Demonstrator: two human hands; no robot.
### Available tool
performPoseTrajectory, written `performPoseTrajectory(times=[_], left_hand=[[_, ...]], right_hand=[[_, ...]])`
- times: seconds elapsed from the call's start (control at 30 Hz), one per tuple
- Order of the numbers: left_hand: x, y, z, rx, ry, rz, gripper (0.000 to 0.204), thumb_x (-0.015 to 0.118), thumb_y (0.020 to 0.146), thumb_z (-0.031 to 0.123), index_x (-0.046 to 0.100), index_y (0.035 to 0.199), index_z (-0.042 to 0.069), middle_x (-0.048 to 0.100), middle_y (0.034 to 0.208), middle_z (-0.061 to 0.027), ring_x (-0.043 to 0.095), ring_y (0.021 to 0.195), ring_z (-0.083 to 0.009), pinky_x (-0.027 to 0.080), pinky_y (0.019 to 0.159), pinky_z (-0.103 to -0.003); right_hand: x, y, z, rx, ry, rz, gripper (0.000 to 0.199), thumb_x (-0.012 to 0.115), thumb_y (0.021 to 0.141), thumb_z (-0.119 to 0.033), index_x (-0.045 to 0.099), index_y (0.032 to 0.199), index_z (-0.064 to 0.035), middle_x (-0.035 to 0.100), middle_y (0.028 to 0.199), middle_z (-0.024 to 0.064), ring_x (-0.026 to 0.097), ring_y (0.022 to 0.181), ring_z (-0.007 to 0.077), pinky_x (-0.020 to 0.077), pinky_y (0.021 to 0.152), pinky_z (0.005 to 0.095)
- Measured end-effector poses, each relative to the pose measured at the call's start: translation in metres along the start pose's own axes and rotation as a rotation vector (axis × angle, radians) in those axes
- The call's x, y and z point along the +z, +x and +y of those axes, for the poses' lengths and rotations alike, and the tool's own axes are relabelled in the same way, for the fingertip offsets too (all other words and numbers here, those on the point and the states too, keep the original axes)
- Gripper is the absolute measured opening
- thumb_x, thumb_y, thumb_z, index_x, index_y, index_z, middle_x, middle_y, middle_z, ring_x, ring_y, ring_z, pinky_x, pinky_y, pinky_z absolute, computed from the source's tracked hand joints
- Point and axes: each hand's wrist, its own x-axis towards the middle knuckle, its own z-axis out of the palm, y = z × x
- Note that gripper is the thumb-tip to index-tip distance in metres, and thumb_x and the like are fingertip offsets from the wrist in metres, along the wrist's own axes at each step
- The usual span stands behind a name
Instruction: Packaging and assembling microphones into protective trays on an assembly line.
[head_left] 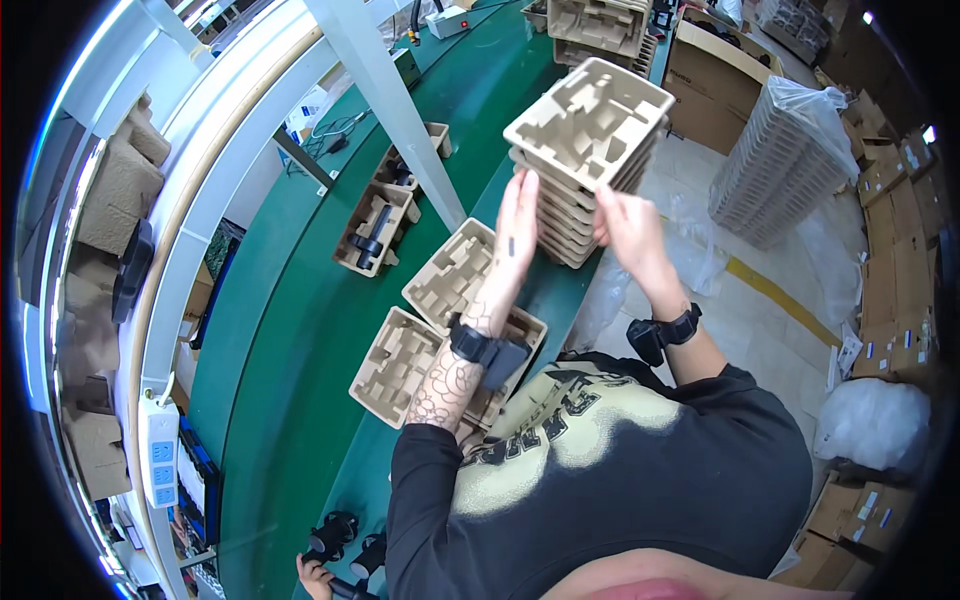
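Both forearms rise from a black sweatshirt; the left hand is flat with fingers pressed together against the left side of a stack of moulded pulp trays, and the right hand, fingers loosely together, touches its right side. That stack is held above the green tabletop, near its right edge. Two empty pulp trays lie below, just beside the left wrist.

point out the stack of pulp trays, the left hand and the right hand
stack of pulp trays (590, 120), head view, top tray's moulded face
left hand (517, 232), head view, back of the hand
right hand (628, 232), head view, back of the hand
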Motion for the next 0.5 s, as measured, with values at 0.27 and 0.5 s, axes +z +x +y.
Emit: performPoseTrajectory(times=[0.27,0.5], left_hand=[[-0.019,0.002,0.009,0.140,0.380,-0.036,0.052,0.049,0.093,0.050,0.059,0.114,0.003,0.064,0.106,-0.0082,0.060,0.098,-0.0176,0.050,0.079,-0.032],[-0.009,0.004,0.063,0.125,0.261,-0.027,0.036,0.059,0.091,0.038,0.063,0.081,0.004,0.059,0.068,0.0015,0.053,0.057,-0.0064,0.045,0.054,-0.021]], right_hand=[[-0.006,-0.003,-0.007,-0.367,0.262,-0.271,0.023,0.057,0.089,-0.018,0.064,0.074,-0.0027,0.063,0.060,0.0086,0.062,0.055,0.0187,0.0472,0.053,0.0285],[-0.101,0.158,0.052,-0.200,-0.015,0.288,0.026,0.056,0.091,-0.023,0.064,0.084,0.0008,0.060,0.071,0.0019,0.051,0.063,0.0054,0.0379,0.057,0.0213]])
